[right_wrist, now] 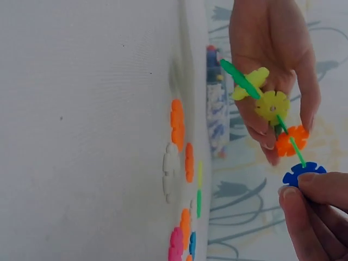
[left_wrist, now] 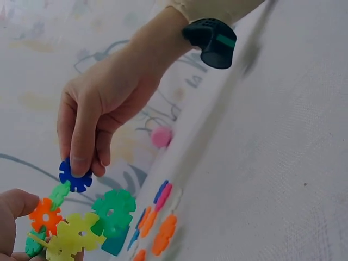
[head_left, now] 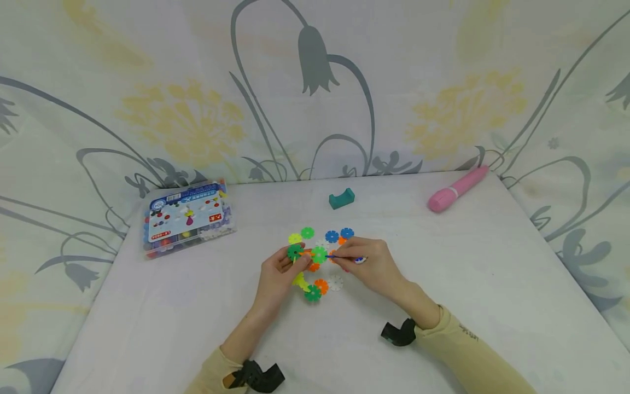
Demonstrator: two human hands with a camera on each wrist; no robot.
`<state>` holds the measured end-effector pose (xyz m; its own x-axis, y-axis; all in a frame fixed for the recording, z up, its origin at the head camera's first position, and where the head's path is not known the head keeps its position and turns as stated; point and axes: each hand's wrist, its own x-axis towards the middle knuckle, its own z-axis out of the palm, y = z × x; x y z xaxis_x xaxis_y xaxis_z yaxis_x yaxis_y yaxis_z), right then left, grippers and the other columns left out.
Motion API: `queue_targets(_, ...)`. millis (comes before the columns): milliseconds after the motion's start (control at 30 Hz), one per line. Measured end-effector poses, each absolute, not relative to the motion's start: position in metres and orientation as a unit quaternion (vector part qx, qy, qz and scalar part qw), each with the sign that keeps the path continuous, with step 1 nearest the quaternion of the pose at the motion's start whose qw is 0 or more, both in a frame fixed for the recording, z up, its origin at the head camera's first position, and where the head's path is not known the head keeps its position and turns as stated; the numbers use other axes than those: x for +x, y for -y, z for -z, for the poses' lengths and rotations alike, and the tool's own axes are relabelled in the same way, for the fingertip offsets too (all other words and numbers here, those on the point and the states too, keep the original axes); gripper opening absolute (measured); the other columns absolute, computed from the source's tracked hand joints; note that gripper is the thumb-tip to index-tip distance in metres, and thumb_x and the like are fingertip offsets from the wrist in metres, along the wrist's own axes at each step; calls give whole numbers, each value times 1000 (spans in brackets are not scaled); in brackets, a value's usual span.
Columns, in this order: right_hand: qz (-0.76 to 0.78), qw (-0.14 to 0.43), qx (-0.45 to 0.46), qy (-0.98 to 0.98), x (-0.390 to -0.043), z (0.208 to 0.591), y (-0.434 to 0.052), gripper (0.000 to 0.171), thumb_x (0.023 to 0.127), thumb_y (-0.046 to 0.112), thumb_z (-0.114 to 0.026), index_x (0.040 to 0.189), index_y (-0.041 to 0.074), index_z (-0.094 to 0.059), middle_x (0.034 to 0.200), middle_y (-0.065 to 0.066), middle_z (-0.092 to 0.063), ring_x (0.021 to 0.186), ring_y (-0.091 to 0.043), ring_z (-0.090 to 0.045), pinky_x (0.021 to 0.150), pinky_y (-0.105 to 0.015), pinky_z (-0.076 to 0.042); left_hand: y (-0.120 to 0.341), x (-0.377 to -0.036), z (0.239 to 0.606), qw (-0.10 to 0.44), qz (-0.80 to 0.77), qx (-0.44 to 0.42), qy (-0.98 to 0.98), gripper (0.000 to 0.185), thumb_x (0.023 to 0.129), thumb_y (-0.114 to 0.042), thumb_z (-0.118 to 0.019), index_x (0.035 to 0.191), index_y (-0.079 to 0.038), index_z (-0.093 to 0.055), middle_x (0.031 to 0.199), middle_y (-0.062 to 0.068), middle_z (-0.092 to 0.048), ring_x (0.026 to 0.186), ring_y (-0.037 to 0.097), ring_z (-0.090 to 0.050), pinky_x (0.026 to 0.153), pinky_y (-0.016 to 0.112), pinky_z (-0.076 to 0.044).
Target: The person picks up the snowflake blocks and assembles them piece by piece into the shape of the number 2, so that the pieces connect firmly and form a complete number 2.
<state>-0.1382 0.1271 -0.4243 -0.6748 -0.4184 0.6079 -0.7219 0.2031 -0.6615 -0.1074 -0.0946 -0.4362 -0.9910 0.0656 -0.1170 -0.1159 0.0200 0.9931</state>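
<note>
Over the table, my left hand [head_left: 278, 276] holds a joined chain of notched plastic flower discs, with its thumb at the orange disc [left_wrist: 45, 216]. Yellow discs [right_wrist: 272, 106] and a green disc [left_wrist: 114, 212] hang off that chain. A light green disc [head_left: 319, 255] juts from the orange one toward the right. Between thumb and fingers, my right hand [head_left: 375, 265] pinches a blue disc [right_wrist: 304, 169]. Its edge meets the light green disc's edge.
Loose discs lie on the table under and beyond the hands, among them a blue disc [head_left: 332, 236] and a white disc [head_left: 336, 283]. A lidded plastic box [head_left: 187, 216] of small parts sits back left. Behind are a teal block [head_left: 342, 199] and a pink cylinder [head_left: 458, 189].
</note>
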Motion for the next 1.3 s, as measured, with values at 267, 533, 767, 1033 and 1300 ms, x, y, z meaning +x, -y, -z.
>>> queue_targets(267, -479, 190, 401, 757, -139, 430, -126, 21, 68, -18, -81, 83, -4, -78, 79, -9, -72, 66, -18, -65, 59, -17, -53, 92, -105, 436, 60, -704, -15, -707, 35, 95, -23, -70, 120, 1, -66, 104, 15, -75, 99, 31, -71, 88, 25, -56)
queue_targets(533, -488, 206, 417, 739, -140, 427, -124, 25, 64, -21, -80, 82, -4, -78, 78, -10, -72, 65, -19, -65, 57, -21, -54, 92, -106, 433, 70, -692, -3, -719, 28, 98, -23, -66, 116, -2, -69, 110, 10, -74, 101, 22, -68, 91, 25, -53)
queue_targets(767, -485, 197, 420, 742, -141, 428, -126, 23, 66, -20, -80, 82, -3, -78, 79, -9, -72, 66, -19, -65, 58, -20, -54, 95, -107, 432, 89, -693, 21, -715, 26, 99, -19, -64, 116, 0, -69, 106, 12, -74, 100, 21, -65, 94, 28, -52)
queue_targets(1033, -483, 197, 439, 732, -140, 430, -127, 23, 65, -21, -80, 82, -5, -77, 79, -10, -72, 64, -18, -64, 57, -16, -52, 100, -107, 429, 128, -697, 37, -704, 29, 98, -15, -65, 121, 3, -67, 109, 14, -73, 105, 33, -67, 92, 20, -52)
queue_targets(1300, -487, 147, 398, 763, -137, 431, -125, 19, 72, -13, -81, 84, 1, -78, 80, -4, -72, 65, -11, -62, 58, -18, -53, 101, -108, 427, 108, -690, 37, -715, 28, 96, -16, -67, 119, 1, -69, 108, 12, -74, 102, 29, -68, 91, 21, -52)
